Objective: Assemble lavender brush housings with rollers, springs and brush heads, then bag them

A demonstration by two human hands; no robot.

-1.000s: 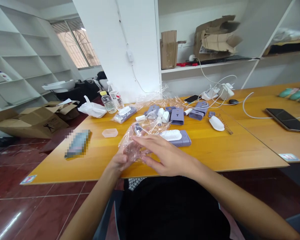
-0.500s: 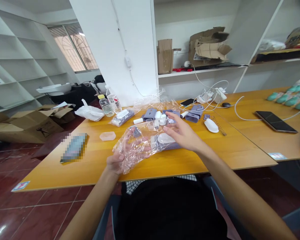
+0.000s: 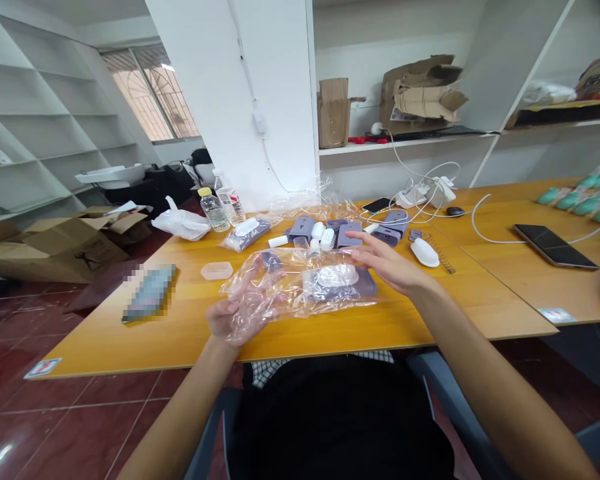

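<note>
My left hand [image 3: 230, 319] grips the open end of a clear plastic bag [image 3: 260, 300], and some of its fingers show through the crinkled film. Inside the bag, towards the right, lies a purple case with a white oval piece on top [image 3: 337, 275]. My right hand [image 3: 387, 263] is beside the right end of this case, fingers stretched out and apart. Whether its fingertips touch the film cannot be made out. Just behind the bag are white rounded pieces [image 3: 326, 239] and other purple cases [image 3: 301, 229].
A translucent tray [image 3: 217, 271] sits left of the bag. Bottles [image 3: 213, 212], a white bag [image 3: 180, 223] and another bagged case [image 3: 247, 233] stand behind. To the right are a white oval piece [image 3: 425, 253], a spring [image 3: 443, 255], cables and a tablet [image 3: 555, 247].
My right hand has moved right, away from the middle of the bag to the case's far end. The bag is stretched wider, and my left hand has shifted slightly left.
</note>
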